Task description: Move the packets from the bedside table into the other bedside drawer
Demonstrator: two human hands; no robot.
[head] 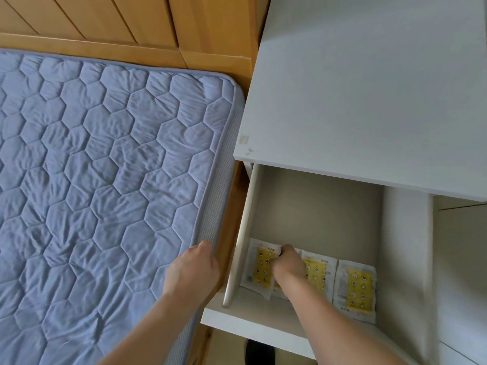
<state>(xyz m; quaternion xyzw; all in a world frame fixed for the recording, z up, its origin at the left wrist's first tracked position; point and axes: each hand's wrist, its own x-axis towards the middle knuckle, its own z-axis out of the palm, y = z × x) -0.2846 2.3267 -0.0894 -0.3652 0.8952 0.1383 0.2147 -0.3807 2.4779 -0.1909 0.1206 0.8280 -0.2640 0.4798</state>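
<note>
The white bedside table (369,88) has its top drawer (316,212) pulled open. White packets with yellow printed panels lie side by side along the drawer's front: a left packet (259,272), a middle packet (319,272) and a right packet (354,291). My right hand (288,263) reaches into the drawer, fingers pinched on the top edge of the left packet, partly covering the middle one. My left hand (195,270) rests curled on the mattress edge and holds nothing.
A blue quilted mattress (105,180) fills the left side, inside a wooden bed frame (229,233) with a wooden headboard (118,19). A lower white drawer front (253,320) juts out beneath the open one. The nightstand top is bare.
</note>
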